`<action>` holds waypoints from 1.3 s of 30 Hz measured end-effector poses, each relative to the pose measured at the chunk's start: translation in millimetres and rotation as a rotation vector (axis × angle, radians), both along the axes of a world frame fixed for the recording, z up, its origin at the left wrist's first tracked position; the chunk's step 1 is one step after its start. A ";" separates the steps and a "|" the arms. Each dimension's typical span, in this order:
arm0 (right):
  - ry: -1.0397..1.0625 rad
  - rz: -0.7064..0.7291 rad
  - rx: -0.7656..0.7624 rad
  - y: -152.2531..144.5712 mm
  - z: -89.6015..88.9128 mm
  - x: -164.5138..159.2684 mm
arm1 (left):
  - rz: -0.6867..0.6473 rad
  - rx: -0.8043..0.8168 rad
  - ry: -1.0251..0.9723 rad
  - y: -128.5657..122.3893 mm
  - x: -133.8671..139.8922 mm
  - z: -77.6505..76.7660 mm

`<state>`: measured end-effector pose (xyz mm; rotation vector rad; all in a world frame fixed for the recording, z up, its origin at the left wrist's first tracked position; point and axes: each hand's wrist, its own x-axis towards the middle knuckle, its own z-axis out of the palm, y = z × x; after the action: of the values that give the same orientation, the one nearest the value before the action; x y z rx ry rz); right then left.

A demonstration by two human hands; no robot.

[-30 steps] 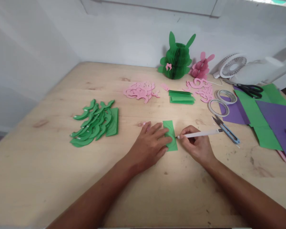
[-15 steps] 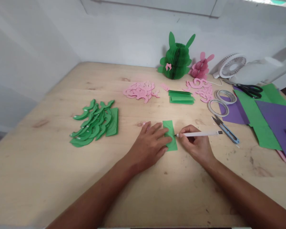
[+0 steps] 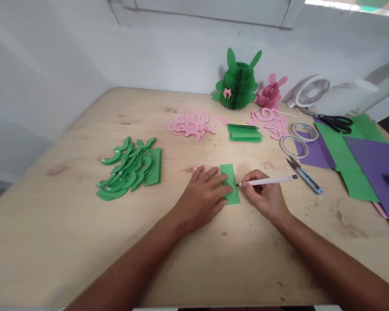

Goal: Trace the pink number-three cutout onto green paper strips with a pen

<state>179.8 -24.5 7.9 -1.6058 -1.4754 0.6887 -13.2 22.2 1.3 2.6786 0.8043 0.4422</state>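
A small green paper rectangle (image 3: 232, 198) lies on the wooden table in front of me, with a faint curved outline on it. My left hand (image 3: 205, 193) rests flat and open at its left side, fingers spread, fingertips pressing on the paper. Pinched in my right hand (image 3: 265, 196) is a white pen (image 3: 272, 180) with a dark end. Its tip touches or nearly touches the paper's right edge; I cannot tell which. To the left sits a pile of green curved paper cutouts (image 3: 129, 170), overlapping a green paper stack (image 3: 156, 168).
Behind my hands are pink cutouts (image 3: 191, 125) and folded green strips (image 3: 244, 134). Green (image 3: 236, 86) and pink (image 3: 269, 93) honeycomb paper figures stand by the wall. Rightward lie thread snips (image 3: 304, 175), tape rolls (image 3: 294, 147), black scissors (image 3: 335, 123), a fan (image 3: 313, 90) and purple sheets (image 3: 376, 168).
The view has shifted slightly, so everything appears moved a little. Both hands keep nearly the same pose, with the pen still at the paper's right edge.
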 end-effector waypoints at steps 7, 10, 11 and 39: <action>-0.011 0.008 0.002 0.2 -1.2 0.6 | 0.003 -0.015 0.003 -0.2 0.4 0.6; -0.021 0.005 -0.004 0.1 -1.0 0.5 | 0.003 -0.021 0.000 -0.4 0.5 0.8; -0.021 0.005 -0.006 0.0 -0.8 0.5 | 0.002 -0.021 0.000 -0.5 0.5 0.8; -0.017 0.006 0.012 -0.4 -2.3 1.4 | 0.002 0.007 -0.001 0.4 0.6 -1.6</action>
<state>181.3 -24.9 5.6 -1.6028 -1.4941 0.6697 -12.6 22.6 -0.2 2.6836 0.8070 0.4478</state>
